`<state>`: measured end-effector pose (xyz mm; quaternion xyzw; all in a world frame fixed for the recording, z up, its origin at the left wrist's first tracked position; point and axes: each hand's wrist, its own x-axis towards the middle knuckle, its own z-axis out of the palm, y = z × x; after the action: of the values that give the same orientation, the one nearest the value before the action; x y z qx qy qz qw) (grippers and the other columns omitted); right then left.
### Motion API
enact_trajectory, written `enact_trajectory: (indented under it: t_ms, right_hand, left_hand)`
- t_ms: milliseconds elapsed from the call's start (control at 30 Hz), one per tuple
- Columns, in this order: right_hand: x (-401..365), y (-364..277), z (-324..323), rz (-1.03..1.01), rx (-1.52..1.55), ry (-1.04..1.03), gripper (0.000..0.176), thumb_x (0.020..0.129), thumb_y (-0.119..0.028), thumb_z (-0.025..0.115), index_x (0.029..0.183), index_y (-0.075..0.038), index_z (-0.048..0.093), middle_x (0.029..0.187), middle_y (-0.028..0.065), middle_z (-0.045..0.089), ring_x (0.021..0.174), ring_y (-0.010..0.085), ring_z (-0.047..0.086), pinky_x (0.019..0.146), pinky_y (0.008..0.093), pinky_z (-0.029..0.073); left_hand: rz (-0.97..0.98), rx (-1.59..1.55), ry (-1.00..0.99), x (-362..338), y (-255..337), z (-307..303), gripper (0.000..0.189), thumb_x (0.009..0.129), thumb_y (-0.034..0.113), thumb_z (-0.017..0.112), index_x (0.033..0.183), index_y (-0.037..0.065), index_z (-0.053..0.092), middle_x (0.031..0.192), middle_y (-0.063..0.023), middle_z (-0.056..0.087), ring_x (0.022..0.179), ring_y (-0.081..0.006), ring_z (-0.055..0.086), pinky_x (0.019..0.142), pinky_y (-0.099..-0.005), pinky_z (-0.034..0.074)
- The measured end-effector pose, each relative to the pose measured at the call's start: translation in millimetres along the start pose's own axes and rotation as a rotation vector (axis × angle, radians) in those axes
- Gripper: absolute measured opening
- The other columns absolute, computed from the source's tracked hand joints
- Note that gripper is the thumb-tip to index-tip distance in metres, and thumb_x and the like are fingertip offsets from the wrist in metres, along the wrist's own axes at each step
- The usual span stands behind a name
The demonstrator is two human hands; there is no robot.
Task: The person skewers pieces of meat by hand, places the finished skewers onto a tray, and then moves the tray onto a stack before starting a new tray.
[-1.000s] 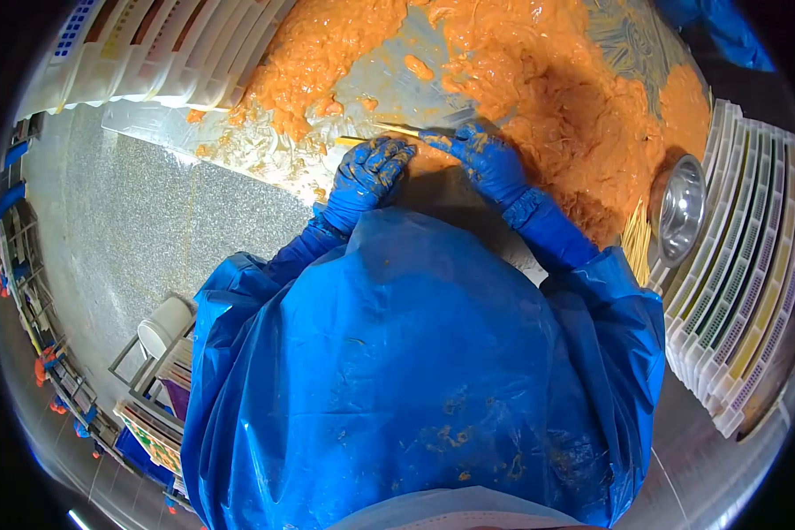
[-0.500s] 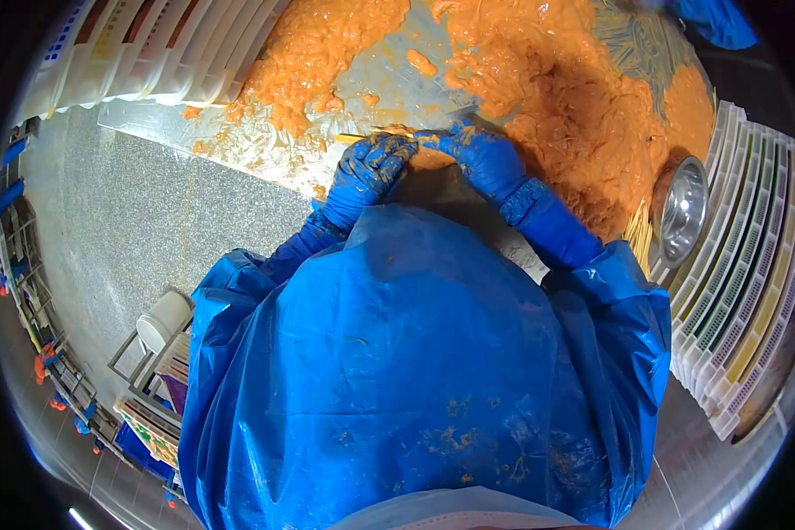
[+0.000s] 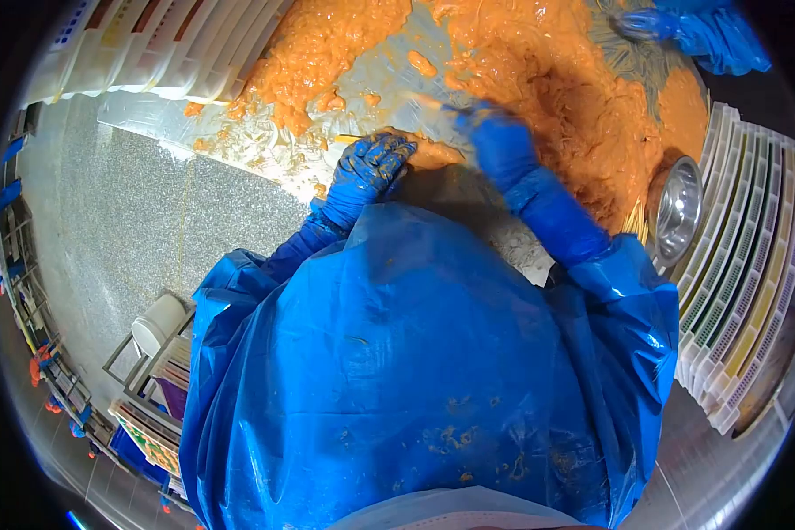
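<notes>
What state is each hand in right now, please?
Left hand: closed around a skewer that carries an orange lump.
Right hand: blurred by the orange paste; cannot tell.

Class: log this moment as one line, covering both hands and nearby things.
left hand: closed on stick with orange lump | right hand: blurred, at paste pile | nearby: metal bowl, white trays, co-worker's glove
</notes>
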<state>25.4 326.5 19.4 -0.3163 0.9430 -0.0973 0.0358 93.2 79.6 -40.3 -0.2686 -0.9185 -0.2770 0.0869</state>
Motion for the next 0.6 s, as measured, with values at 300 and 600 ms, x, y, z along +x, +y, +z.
enact_trajectory:
  t_ms: [300, 600]
  right_hand:
    - [-64.9, 17.2, -16.7, 0.319, 0.472, 0.365, 0.036, 0.095, -0.009, 0.047, 0.126, -0.018, 0.064, 0.102, 0.0184, 0.065, 0.094, 0.0338, 0.064, 0.082, 0.0413, 0.051]
    - [-98.9, -2.8, -25.2, 0.558, 0.444, 0.224, 0.035, 0.091, -0.005, 0.053, 0.124, -0.008, 0.063, 0.115, 0.015, 0.066, 0.105, 0.025, 0.063, 0.09, 0.0365, 0.049]
  left_hand:
    - [-0.204, -0.058, 0.234, 7.7, 6.2, -52.7, 0.031, 0.081, 0.012, 0.066, 0.112, 0.01, 0.066, 0.113, -0.0135, 0.064, 0.106, -0.0338, 0.058, 0.091, -0.0445, 0.046]
    - [-0.04, -0.091, -0.084, 21.9, -36.2, -64.1, 0.028, 0.081, 0.013, 0.063, 0.109, 0.01, 0.068, 0.103, -0.0145, 0.067, 0.093, -0.0339, 0.064, 0.081, -0.0412, 0.052]
